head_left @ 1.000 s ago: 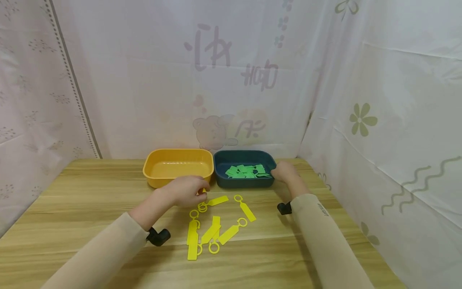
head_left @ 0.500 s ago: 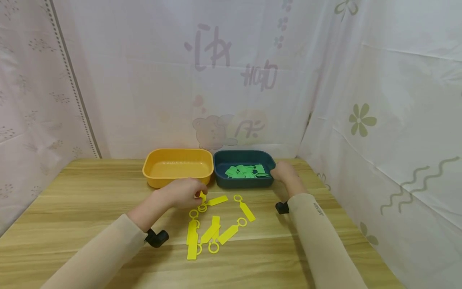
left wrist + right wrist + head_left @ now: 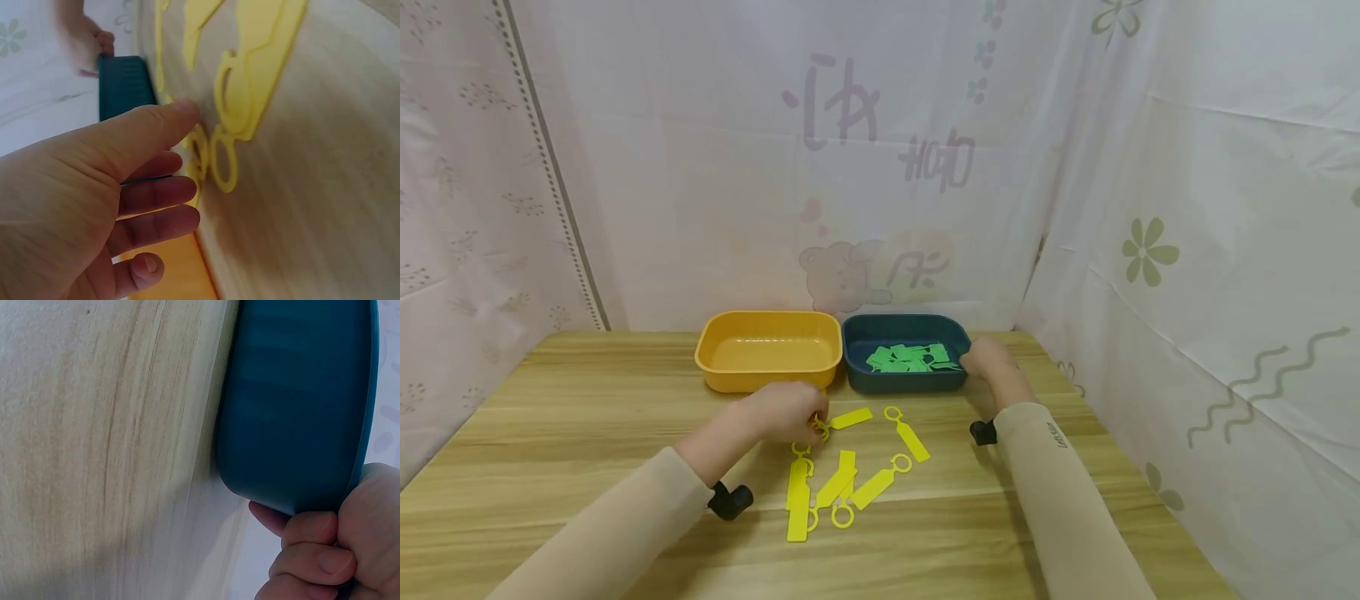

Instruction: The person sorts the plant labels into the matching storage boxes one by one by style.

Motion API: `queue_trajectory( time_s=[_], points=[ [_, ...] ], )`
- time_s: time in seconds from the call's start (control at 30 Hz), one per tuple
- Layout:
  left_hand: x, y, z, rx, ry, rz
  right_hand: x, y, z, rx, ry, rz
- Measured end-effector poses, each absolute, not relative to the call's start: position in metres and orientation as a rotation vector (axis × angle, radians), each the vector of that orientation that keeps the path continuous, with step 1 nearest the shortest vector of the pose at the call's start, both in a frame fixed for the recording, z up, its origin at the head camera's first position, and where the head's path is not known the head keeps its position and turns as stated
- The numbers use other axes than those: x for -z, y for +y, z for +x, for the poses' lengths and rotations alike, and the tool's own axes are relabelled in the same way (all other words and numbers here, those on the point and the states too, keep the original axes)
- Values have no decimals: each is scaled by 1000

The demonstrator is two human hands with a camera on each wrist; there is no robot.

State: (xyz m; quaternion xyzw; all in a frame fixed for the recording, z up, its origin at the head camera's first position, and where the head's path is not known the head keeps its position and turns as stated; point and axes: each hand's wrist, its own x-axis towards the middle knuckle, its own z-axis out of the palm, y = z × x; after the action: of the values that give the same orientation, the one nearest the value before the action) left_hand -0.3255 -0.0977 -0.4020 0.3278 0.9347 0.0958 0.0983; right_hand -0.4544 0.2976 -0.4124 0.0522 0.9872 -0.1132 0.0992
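In the head view my left hand [image 3: 784, 412] is low over the table, fingertips right at the rings of some flat yellow ring tags [image 3: 852, 418]. The left wrist view shows thumb and fingers apart and loosely bent, with yellow tags [image 3: 262, 69] beyond them. Several more yellow tags [image 3: 874, 489] lie spread on the table, some overlapping. At the right end of a dark teal bin [image 3: 906, 382], my right hand [image 3: 988, 360] grips the rim, thumb over the edge and fingers curled below it in the right wrist view. Green tags [image 3: 906, 359] lie heaped inside that bin.
A yellow-orange bin [image 3: 763, 382] stands left of the teal one, their ends side by side, near the back edge of the wooden table [image 3: 587, 433]. White printed curtains [image 3: 722, 167] hang behind and at both sides.
My left hand has lowered slightly toward the tags, nearer to me, now covering part of the rings that showed by its fingertips. My right hand keeps its grip on the bin.
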Motion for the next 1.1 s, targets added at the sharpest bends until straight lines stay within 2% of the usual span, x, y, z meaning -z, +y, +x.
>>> queue_trajectory(
  time_s=[0.33,0.8,1.1],
  points=[
    [408,-90,-324,-257,2773,943,391,279,-424,325,2930,148],
    [415,-81,-318,-261,2767,924,397,280,-426,349,2939,184],
    [405,-81,-315,-256,2784,866,394,279,-425,355,2937,171]
  ],
)
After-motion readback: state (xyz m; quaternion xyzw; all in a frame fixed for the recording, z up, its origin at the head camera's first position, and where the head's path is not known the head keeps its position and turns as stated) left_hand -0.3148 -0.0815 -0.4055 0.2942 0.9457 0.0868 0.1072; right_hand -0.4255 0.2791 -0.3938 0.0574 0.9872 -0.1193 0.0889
